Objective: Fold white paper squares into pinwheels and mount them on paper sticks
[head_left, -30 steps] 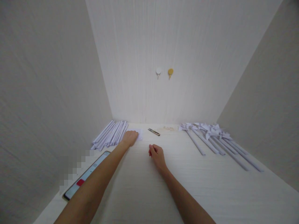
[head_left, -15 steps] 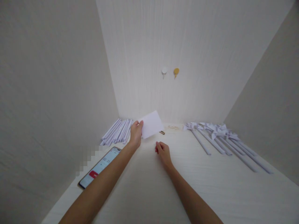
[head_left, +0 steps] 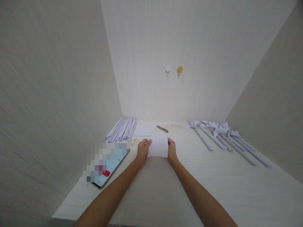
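Observation:
A white sheet of paper (head_left: pixel 157 147) is held up in the middle, slightly bowed, above the white table. My left hand (head_left: pixel 143 150) is closed on its left edge, thumb on the near face. At the right edge my right hand (head_left: pixel 172 149) grips it, the fingers partly hidden behind the sheet. Behind it lies a stack of white paper (head_left: pixel 143 130). Thread snips (head_left: pixel 162 128) rest a little right of that stack. Small pale pieces (head_left: pixel 136 141) are scattered beside my left hand, too small to name.
Rolled paper sticks (head_left: pixel 121 129) lie bundled at the back left. A phone (head_left: pixel 111 167), partly pixelated, lies left of my forearm. Several paper pinwheels (head_left: pixel 220 132) with stick handles lie at the right. Two hooks, one white (head_left: pixel 168 69) and one yellow (head_left: pixel 180 69), are on the back wall.
The paper has come down and nearer, from my left hand alone into both hands. My right hand has taken hold of its right edge. The paper stack and snips are now uncovered.

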The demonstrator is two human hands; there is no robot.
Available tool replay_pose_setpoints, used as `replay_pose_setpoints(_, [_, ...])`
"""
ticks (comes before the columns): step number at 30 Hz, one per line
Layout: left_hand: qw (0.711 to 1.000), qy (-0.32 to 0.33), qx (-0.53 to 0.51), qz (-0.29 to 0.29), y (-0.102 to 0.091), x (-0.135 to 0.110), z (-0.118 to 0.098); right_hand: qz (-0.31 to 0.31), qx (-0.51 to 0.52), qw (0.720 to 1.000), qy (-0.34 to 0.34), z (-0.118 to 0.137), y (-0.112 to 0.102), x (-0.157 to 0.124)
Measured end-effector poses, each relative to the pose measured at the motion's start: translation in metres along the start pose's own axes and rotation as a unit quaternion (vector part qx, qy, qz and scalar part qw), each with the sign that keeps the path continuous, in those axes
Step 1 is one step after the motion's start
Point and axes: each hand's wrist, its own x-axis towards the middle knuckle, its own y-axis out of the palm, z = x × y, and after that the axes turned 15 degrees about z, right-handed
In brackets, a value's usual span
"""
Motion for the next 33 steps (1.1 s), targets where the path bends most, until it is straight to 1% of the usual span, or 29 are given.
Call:
replay_pose_setpoints(3, [1.0,-0.01,-0.017,0.003,0.0,-0.002,-0.002,-0.042,-0.01,0.999,0.009,0.002,-0.007,0.006])
replay_pose_setpoints(6, [1.0,-0.011,-0.008,0.016,0.002,-0.005,-0.004,-0.058,-0.024,0.998,0.007,0.01,-0.017,0.005])
replay_pose_setpoints(8, [1.0,-0.012,0.004,0.023,0.003,-0.006,-0.004,-0.026,-0.029,0.999,-0.001,0.016,-0.023,-0.002])
replay_pose_setpoints(11, [1.0,-0.009,0.017,0.021,0.004,-0.005,-0.002,0.059,-0.003,0.998,0.014,0.021,-0.029,-0.022])
replay_pose_setpoints(14, [1.0,0.003,0.024,0.007,0.004,-0.002,0.001,0.096,0.029,0.994,0.03,0.018,-0.029,-0.042])
replay_pose_setpoints(17, [1.0,0.007,0.023,-0.007,0.002,0.001,0.004,0.131,0.035,0.991,0.021,0.012,-0.024,-0.054])
replay_pose_setpoints(19, [1.0,0.008,0.025,-0.007,0.002,0.001,0.005,0.144,0.029,0.989,0.006,0.01,-0.022,-0.056])
replay_pose_setpoints(21, [1.0,0.005,0.029,0.0,0.002,0.001,0.003,0.143,0.0,0.99,-0.015,0.009,-0.022,-0.055])
replay_pose_setpoints(24, [0.999,-0.007,0.03,0.012,0.004,0.0,0.001,0.133,-0.095,0.984,-0.065,0.01,-0.026,-0.055])
replay_pose_setpoints(26, [0.999,-0.007,0.038,0.018,0.004,0.0,0.0,0.141,-0.169,0.969,-0.111,0.011,-0.029,-0.056])
replay_pose_setpoints(28, [0.998,0.003,0.058,0.021,0.004,0.0,0.001,0.167,-0.246,0.942,-0.158,0.011,-0.032,-0.057])
replay_pose_setpoints(31, [0.993,0.03,0.113,-0.001,0.001,0.0,0.004,0.196,-0.377,0.878,-0.22,0.013,-0.035,-0.059])
replay_pose_setpoints(33, [0.985,0.043,0.165,-0.012,-0.001,0.001,0.005,0.19,-0.443,0.84,-0.249,0.014,-0.035,-0.059])
